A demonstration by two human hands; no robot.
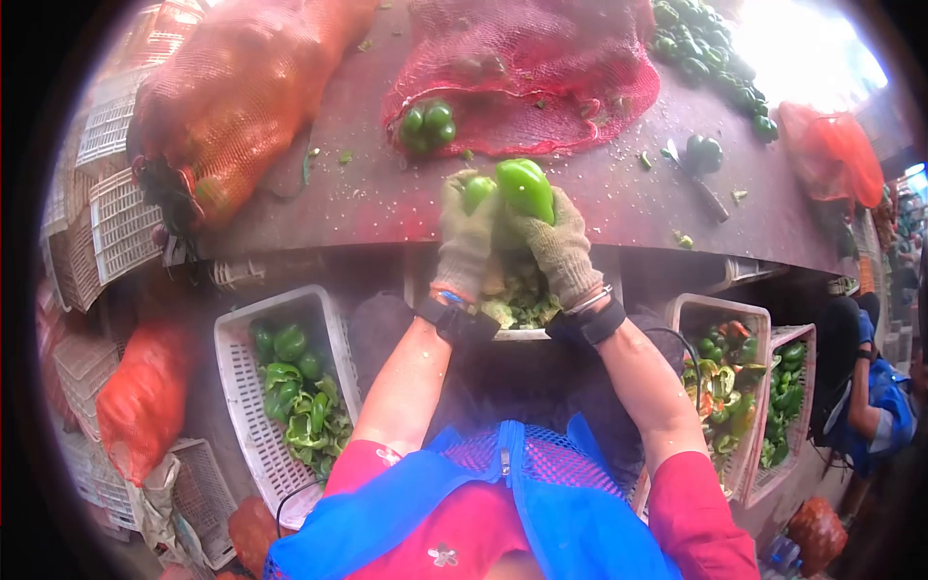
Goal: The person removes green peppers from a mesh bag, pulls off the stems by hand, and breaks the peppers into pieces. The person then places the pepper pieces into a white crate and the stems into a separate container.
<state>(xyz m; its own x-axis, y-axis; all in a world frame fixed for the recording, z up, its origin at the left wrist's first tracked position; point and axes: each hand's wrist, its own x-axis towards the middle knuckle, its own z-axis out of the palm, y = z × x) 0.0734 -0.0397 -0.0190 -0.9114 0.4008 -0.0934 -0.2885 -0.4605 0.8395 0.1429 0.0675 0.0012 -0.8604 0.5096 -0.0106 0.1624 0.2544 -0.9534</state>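
Both my hands wear light knitted gloves and meet at the front edge of the table. My left hand (pixel 466 224) is closed around a green bell pepper (pixel 478 193), mostly hidden by the glove. In my right hand (pixel 559 244) is a larger, glossy green bell pepper (pixel 524 188), its rounded end facing up. Just beyond them, a red mesh sack (pixel 527 72) lies on the table, with a bell pepper (pixel 426 126) at its near left corner. Below my wrists stands a crate (pixel 522 334) with cut pepper pieces in it.
An orange mesh sack (pixel 253 101) fills the table's left side. A knife (pixel 704 188) lies at the right, near loose peppers (pixel 704 43). White crates with peppers flank me at left (pixel 237 358) and right (pixel 764 387). Another person (pixel 870 396) is at far right.
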